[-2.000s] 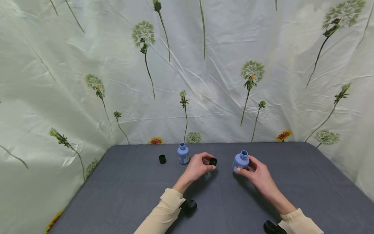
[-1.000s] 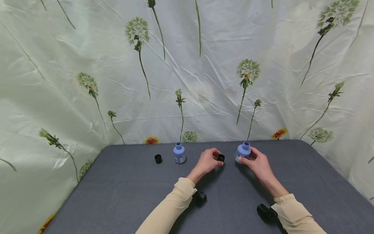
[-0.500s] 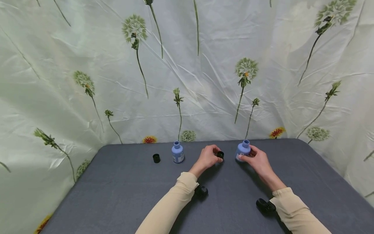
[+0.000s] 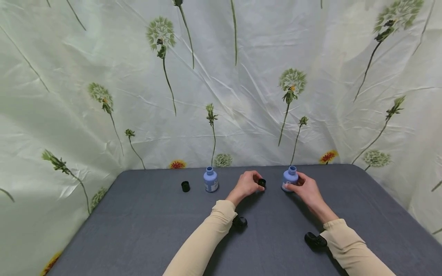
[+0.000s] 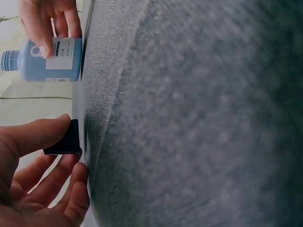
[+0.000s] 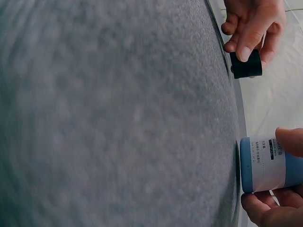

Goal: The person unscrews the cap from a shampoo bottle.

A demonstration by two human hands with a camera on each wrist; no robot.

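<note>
My left hand (image 4: 246,184) pinches a black screw cap (image 4: 262,183) between thumb and fingers, low over the grey tabletop; in the left wrist view the cap (image 5: 66,138) shows its dark side under the thumb. To its right, my right hand (image 4: 308,191) grips an uncapped blue bottle (image 4: 290,177) upright by its body. The left wrist view shows that bottle's threaded neck and white label, with the thumb across the label. A second uncapped blue bottle (image 4: 210,180) stands left of my left hand. Farther left, another black cap (image 4: 185,186) rests on the table, hollow side up.
The grey cloth-covered table (image 4: 148,230) ends at a back edge just behind the bottles. A pale curtain (image 4: 255,96) printed with dandelions hangs behind it. Black wrist devices (image 4: 315,241) sit at both beige sleeves.
Both hands have moved toward the back of the table, and the left hand with the cap has shifted right. The right hand's bottle has come down to the tabletop. The view has shifted slightly.
</note>
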